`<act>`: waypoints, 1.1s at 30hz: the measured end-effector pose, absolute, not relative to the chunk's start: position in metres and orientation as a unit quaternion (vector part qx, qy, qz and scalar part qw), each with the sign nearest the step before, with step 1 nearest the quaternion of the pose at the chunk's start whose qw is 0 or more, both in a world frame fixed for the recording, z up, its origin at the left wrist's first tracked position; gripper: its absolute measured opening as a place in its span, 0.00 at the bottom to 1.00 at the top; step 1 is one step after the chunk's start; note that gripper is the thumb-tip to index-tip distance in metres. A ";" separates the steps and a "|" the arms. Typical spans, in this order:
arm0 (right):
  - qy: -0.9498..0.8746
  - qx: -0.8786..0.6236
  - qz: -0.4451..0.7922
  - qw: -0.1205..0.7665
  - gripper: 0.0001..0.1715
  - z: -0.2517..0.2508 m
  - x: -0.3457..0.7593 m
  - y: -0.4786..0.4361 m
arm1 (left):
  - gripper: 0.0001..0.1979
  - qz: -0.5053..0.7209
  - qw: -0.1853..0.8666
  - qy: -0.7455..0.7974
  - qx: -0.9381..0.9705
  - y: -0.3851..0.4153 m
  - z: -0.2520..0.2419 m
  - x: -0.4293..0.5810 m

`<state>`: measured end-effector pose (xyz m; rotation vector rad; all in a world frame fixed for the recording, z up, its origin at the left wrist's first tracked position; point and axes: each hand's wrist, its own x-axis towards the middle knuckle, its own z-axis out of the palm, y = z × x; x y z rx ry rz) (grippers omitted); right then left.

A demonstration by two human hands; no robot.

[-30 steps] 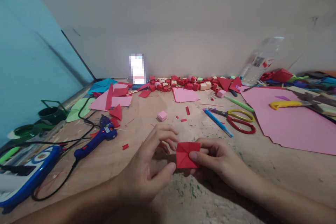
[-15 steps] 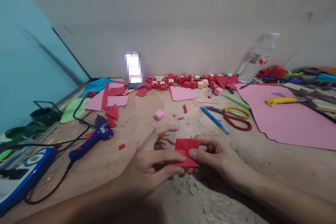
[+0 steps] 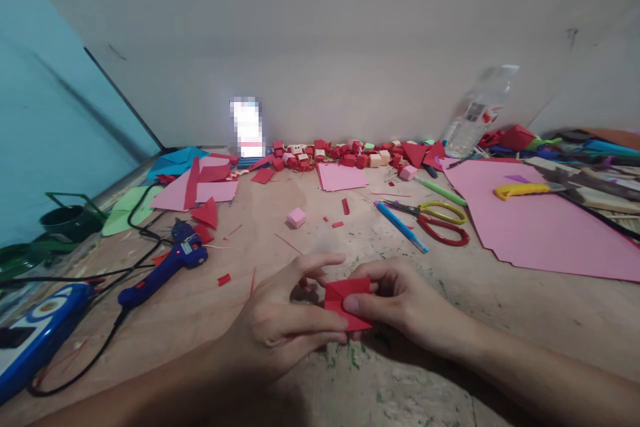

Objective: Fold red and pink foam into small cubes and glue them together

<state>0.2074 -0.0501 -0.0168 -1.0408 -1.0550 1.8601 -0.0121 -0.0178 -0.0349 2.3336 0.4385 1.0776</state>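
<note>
Both of my hands pinch a small folded red paper square (image 3: pixel 345 293) just above the wooden table (image 3: pixel 280 233), near its front middle. My left hand (image 3: pixel 285 320) grips its left and lower edge with thumb and fingers closed. My right hand (image 3: pixel 400 300) holds the right side, thumb lying across the top. Creases cross the paper. Part of it is hidden under my fingers.
A blue glue gun (image 3: pixel 165 267) with a black cable lies to the left. Scissors (image 3: pixel 440 223), a blue pen (image 3: pixel 400 227) and a large pink sheet (image 3: pixel 550 220) are at the right. Small paper cubes (image 3: pixel 345 155) line the wall, with a plastic bottle (image 3: pixel 475 113) and a loose pink cube (image 3: pixel 296 217).
My left thumb and fingers have closed onto the red paper, folding its lower left edge over. Both hands and the paper have drifted slightly left in the picture.
</note>
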 end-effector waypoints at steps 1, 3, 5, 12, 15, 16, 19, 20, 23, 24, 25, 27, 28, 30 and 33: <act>-0.410 -0.408 0.723 0.379 0.22 -0.017 0.207 -0.051 | 0.07 0.398 0.279 0.182 0.855 -0.019 -0.033 -0.011; -0.417 -0.412 0.711 0.390 0.24 -0.017 0.206 -0.051 | 0.07 0.397 0.318 0.227 0.830 -0.020 -0.028 -0.010; -0.427 -0.418 0.699 0.393 0.25 -0.018 0.205 -0.052 | 0.07 0.391 0.352 0.263 0.808 -0.020 -0.023 -0.008; -0.426 -0.424 0.686 0.410 0.21 -0.019 0.204 -0.052 | 0.08 0.337 0.469 0.310 0.755 -0.019 -0.012 0.000; -0.467 -0.419 0.661 0.411 0.21 -0.019 0.203 -0.053 | 0.07 0.344 0.517 0.327 0.712 -0.021 -0.011 0.002; -0.476 -0.420 0.651 0.415 0.20 -0.020 0.203 -0.054 | 0.07 0.350 0.525 0.335 0.699 -0.021 -0.012 0.002; -0.471 -0.420 0.625 0.459 0.14 -0.020 0.203 -0.057 | 0.05 0.371 0.524 0.369 0.672 -0.021 -0.012 0.001; -0.464 -0.417 0.615 0.482 0.14 -0.020 0.203 -0.058 | 0.05 0.378 0.516 0.381 0.668 -0.021 -0.011 0.001; -0.463 -0.415 0.591 0.514 0.16 -0.021 0.204 -0.060 | 0.05 0.397 0.495 0.413 0.653 -0.019 -0.008 0.000; -0.466 -0.418 0.589 0.511 0.16 -0.021 0.204 -0.060 | 0.05 0.401 0.492 0.419 0.649 -0.018 -0.007 0.000; -0.468 -0.422 0.592 0.502 0.16 -0.022 0.204 -0.059 | 0.05 0.404 0.489 0.425 0.646 -0.018 -0.006 0.000; -0.473 -0.427 0.599 0.485 0.15 -0.022 0.205 -0.058 | 0.04 0.406 0.481 0.430 0.647 -0.019 -0.005 0.000; -0.477 -0.428 0.599 0.480 0.14 -0.022 0.205 -0.057 | 0.04 0.405 0.475 0.431 0.652 -0.019 -0.005 0.000; -0.485 -0.431 0.591 0.479 0.15 -0.021 0.204 -0.055 | 0.05 0.400 0.468 0.428 0.662 -0.020 -0.005 0.000; -0.461 -0.441 0.599 0.485 0.19 -0.020 0.202 -0.054 | 0.05 0.391 0.473 0.422 0.668 -0.021 -0.006 0.002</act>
